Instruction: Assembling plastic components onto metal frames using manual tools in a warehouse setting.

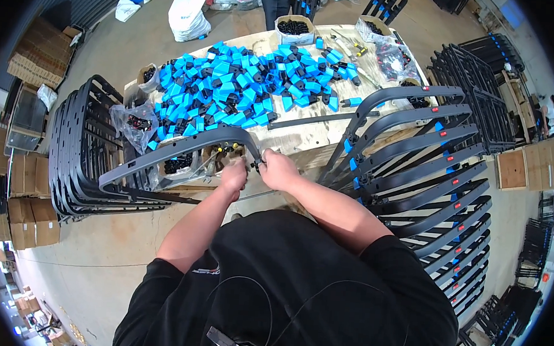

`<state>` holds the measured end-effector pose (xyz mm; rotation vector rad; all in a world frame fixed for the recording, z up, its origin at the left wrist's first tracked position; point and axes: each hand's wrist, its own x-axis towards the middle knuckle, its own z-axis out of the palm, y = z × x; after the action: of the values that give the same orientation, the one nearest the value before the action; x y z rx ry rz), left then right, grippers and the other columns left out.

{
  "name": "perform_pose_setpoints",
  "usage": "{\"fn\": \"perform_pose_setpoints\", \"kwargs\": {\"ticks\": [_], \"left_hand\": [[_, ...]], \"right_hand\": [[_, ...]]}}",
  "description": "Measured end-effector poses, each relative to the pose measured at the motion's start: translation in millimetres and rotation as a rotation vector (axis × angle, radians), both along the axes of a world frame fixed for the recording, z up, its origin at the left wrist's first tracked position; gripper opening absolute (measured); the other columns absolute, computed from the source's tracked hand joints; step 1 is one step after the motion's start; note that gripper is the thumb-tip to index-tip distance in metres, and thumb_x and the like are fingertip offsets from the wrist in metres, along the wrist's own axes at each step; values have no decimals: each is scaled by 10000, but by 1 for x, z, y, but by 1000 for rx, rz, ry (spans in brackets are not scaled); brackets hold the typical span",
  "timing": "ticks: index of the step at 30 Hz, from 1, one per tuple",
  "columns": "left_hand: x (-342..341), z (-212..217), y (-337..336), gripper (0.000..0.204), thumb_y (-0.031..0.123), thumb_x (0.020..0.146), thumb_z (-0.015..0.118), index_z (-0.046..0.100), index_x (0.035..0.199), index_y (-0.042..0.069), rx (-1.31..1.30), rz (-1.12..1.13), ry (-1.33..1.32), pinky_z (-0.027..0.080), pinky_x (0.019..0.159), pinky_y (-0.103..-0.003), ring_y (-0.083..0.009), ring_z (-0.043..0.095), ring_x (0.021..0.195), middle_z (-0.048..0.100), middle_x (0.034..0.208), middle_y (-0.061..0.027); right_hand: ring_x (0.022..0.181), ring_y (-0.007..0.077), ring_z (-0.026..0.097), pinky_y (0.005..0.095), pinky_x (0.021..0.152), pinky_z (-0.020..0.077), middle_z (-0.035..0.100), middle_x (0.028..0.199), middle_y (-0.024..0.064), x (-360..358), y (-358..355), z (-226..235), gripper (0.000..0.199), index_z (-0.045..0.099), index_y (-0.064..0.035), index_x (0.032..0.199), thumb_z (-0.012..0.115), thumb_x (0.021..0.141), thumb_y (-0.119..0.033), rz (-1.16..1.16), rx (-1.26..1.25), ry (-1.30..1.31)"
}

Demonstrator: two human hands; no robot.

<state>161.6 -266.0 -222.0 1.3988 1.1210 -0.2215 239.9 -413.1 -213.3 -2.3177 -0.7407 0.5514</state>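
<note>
Black frame (178, 147) at the counter's (285, 137) near edge should be steadied by its end, pinched in the right hand (278, 171); what the curled left hand (233, 178) holds cannot be told.

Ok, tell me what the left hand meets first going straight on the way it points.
Probably the bent end of the dark frame, just ahead of the left hand; depth is unclear, so it might pass beneath that bar.

Bright, even light; fisheye bending, black vignette at edges.
</note>
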Motion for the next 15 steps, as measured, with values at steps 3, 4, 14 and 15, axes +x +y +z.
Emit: {"fn": "perform_pose_setpoints", "kwargs": {"ticks": [3, 4, 14, 15], "left_hand": [[-6, -27, 19, 240, 276, 1020, 476, 599, 903, 106, -417, -74, -78, 312, 414, -328, -141, 448, 491, 522, 679, -13], [-7, -27, 20, 226, 276, 1027, 481, 593, 924, 109, -464, -94, -124, 344, 433, -318, -133, 473, 515, 529, 671, -7], [-4, -11, 10, 370, 356, 1056, 464, 528, 775, 124, -394, -58, -55, 304, 442, -281, -118, 401, 500, 451, 620, 18], [-4, -19, 13, 363, 354, 1051, 472, 516, 769, 131, -458, -86, -126, 295, 445, -280, -116, 386, 501, 433, 616, 23]], "right_hand": [[900, 442, 676, 534, 794, 528, 694, 912, 246, -4, 6, 14, 237, 598, 0, 988, 649, 911, -218, 16, -16, 20], [900, 442, 676, 534, 794, 528, 694, 912, 246, -3, 4, 13, 237, 598, 0, 988, 649, 911, -218, 15, -17, 19], [901, 445, 679, 531, 790, 536, 698, 914, 251, -3, 4, 9, 245, 596, 3, 992, 651, 911, -221, 20, -4, -12], [899, 446, 679, 532, 789, 536, 697, 911, 253, -2, 4, 9, 246, 596, 5, 989, 652, 911, -222, 16, -7, -11]]}}
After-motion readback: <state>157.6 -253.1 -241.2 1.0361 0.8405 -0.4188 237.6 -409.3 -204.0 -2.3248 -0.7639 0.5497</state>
